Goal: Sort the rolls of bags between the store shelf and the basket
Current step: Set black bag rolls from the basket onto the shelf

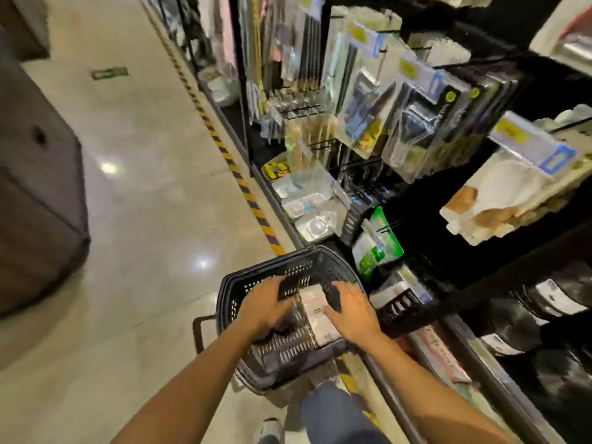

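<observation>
The left hand [266,306] and right hand [352,312] cover part of the blurry pale packs [315,312] in the basket [235,291], so what the fingers hold is not clear. The words on the hanging shelf packs [413,100] are too fuzzy to read. The shoe [270,429] is cut off at the bottom

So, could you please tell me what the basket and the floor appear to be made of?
The basket looks like black moulded plastic, matte, its walls pierced by rows of small slots. The floor seems polished stone or tile, pale and glossy: bright spots of light reflect in it.
</observation>
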A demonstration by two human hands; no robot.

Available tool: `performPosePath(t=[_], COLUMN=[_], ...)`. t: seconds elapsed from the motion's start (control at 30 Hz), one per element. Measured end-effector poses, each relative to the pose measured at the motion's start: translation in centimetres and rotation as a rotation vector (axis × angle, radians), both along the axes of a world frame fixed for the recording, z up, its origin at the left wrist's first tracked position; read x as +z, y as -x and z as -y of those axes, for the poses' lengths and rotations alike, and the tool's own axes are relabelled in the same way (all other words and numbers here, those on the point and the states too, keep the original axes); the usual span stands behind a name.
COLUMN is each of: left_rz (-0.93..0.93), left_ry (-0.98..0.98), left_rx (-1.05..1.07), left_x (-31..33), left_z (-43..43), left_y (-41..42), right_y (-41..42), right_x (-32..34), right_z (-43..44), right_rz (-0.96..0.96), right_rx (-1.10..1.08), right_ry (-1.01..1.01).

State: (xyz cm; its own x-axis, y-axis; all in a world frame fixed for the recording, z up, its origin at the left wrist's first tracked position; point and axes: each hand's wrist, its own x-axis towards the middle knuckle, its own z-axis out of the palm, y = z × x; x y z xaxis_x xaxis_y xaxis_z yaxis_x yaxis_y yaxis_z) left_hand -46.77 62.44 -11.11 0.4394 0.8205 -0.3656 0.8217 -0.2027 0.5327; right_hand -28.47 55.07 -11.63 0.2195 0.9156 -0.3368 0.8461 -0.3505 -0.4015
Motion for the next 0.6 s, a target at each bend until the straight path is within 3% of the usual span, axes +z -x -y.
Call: performPosePath(t=[0.37,0.6], left_rz=[-0.026,0.024], left_ry=[0.227,0.349], left_rx=[0.574,0.771], left_x=[-5.2,-14.1], left_z=[-2.0,-2.6], left_y=[0.9,-0.4], right_y=[-1.0,-1.4], right_x=[-7.7,-17.2], right_z=[-8.8,-11.1], right_rz=[-0.128,-0.203], right_rx=[0.304,0.264], right_ry=[0.261,0.325])
